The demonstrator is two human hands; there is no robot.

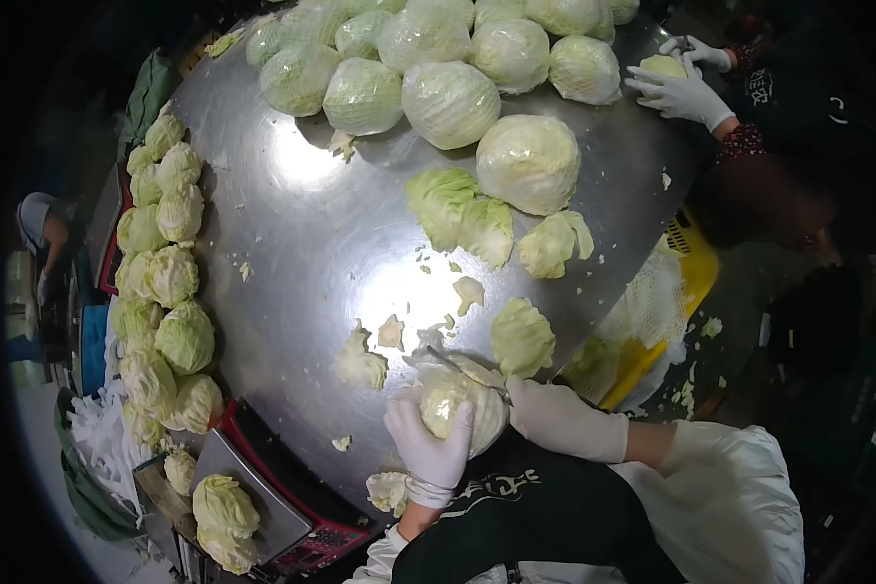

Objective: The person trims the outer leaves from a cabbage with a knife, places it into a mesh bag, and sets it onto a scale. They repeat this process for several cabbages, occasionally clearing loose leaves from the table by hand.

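The desk (302,243) is brushed sheet metal, smooth and glossy, with bright glare patches; the left hand (430,443) and right hand (555,417) wear thin white gloves, matt and slightly wrinkled like rubber; the cabbage (462,399) between them has waxy, veined leaves with a faint sheen; whole heads (450,102) at the far edge look tightly film-wrapped and shiny; a yellow crate (696,258) is hard moulded plastic; the dark apron (545,516) is matt cloth.
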